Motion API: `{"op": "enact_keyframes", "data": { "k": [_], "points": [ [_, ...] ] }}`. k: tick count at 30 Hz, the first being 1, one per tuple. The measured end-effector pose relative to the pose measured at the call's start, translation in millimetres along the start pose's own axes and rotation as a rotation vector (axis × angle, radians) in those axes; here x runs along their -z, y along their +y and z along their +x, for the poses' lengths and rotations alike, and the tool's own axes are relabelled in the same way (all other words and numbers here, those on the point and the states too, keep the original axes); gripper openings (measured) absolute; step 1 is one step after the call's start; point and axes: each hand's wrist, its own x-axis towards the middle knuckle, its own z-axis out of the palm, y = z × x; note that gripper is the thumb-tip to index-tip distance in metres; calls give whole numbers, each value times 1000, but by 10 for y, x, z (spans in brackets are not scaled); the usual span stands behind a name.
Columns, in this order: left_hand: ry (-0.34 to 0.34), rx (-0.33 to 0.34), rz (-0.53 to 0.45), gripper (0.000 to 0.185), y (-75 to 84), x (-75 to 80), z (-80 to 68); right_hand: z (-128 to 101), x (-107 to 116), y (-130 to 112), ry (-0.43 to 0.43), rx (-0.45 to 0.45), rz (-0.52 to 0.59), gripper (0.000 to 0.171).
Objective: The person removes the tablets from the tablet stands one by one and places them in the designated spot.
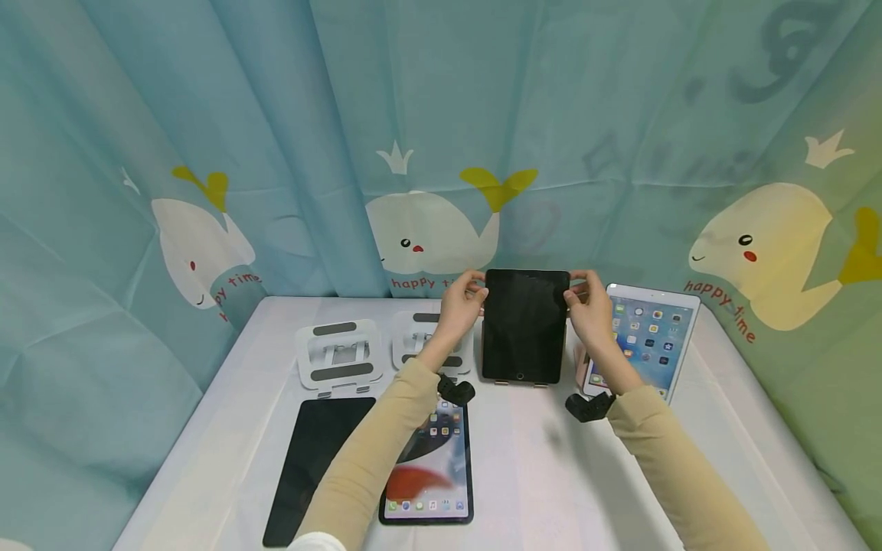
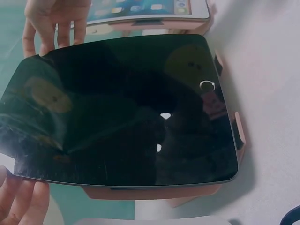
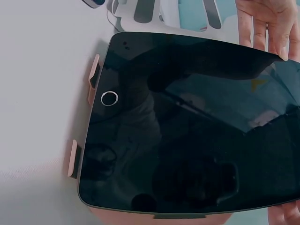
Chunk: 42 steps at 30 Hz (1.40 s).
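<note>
A black tablet (image 1: 525, 327) with a dark screen stands tilted back on a pink stand (image 2: 154, 192). Its lower edge sits at the stand's two small lips, plain in both wrist views. My left hand (image 1: 460, 304) pinches the tablet's upper left edge, thumb toward the front. At the opposite edge, my right hand (image 1: 591, 308) pinches it the same way, with the fingers partly behind. Most of the stand is hidden behind the tablet. Just right of my right hand, a white tablet (image 1: 651, 337) with a lit screen leans on another pink stand (image 1: 581, 363).
Two white stands, one at the left (image 1: 339, 356) and one nearer the middle (image 1: 406, 337), lie on the white table (image 1: 524, 474). In front of them lie a dark tablet (image 1: 303, 467) and a lit tablet (image 1: 427, 482), partly under my left arm. A whale-print curtain (image 1: 441, 115) hangs behind.
</note>
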Motion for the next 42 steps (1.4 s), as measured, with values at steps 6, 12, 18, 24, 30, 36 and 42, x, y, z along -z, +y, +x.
{"op": "enact_keyframes", "data": {
  "k": [6, 12, 18, 24, 30, 36, 42],
  "points": [
    [-9, -6, -16, 23, 10, 43, -43, -55, 32, -16, -27, 8, 29, 31],
    [-35, -10, -32, 24, 11, 87, -115, -114, 66, -24, -58, 18, 26, 31],
    [-54, 14, -66, 24, -11, 111, -190, -170, 94, -26, -76, 44, 23, 31],
    [-63, 28, -81, 26, -29, 124, -285, -245, 112, -8, -96, 59, 33, 30],
    [-80, 32, -77, 25, -61, 142, -392, -338, 129, 34, -115, 53, 45, 30],
    [-93, 60, -77, 26, -54, 151, -501, -428, 146, 71, -128, 47, 36, 30],
    [-104, 85, -106, 24, -70, 140, -575, -512, 159, 100, -126, 30, 55, 29]
  ]
}}
